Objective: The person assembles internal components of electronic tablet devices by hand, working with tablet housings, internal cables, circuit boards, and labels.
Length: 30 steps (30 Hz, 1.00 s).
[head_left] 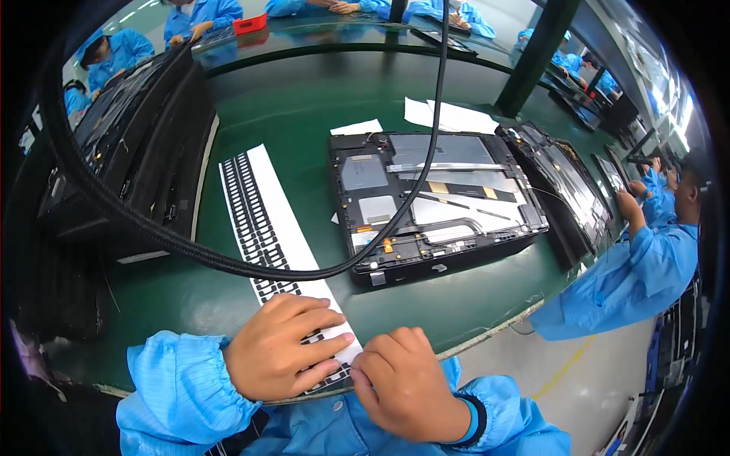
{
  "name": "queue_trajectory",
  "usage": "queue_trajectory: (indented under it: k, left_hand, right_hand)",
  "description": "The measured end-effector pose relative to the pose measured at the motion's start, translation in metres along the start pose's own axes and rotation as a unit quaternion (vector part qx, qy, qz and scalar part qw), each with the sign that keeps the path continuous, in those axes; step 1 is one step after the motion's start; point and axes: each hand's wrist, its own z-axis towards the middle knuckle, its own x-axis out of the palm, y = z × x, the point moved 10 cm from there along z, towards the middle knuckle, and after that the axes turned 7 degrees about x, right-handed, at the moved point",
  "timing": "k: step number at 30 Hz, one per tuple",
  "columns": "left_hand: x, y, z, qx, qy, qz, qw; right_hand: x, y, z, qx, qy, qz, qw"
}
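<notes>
A long white paper backing strip (268, 220) carrying rows of small black die-cut adhesive pieces lies flat on the green tabletop, running from its far end near the table's middle down to the near edge. The black pieces sit in two close columns along its left side, leaving the right side bare white. Its near end is covered by fingers, so the pieces there are largely hidden; one may be lifted at the edge, though that cannot be told.
</notes>
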Motion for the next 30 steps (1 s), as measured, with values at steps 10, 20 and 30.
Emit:
queue_trajectory:
  k: [10,20,30]
  left_hand:
    - [-0.005,-0.005,0.013,0.031,0.006,-0.008,0.999]
    - [-0.006,-0.006,0.082,0.179,-0.082,0.101,0.975]
    - [-0.009,-0.005,0.082,0.138,-0.104,0.145,0.974]
  right_hand:
    - [-0.085,-0.064,0.020,0.067,-0.061,0.203,0.975]
    - [-0.093,-0.102,0.048,0.093,-0.060,0.184,0.977]
    - [-0.088,-0.104,0.050,0.122,-0.052,0.168,0.977]
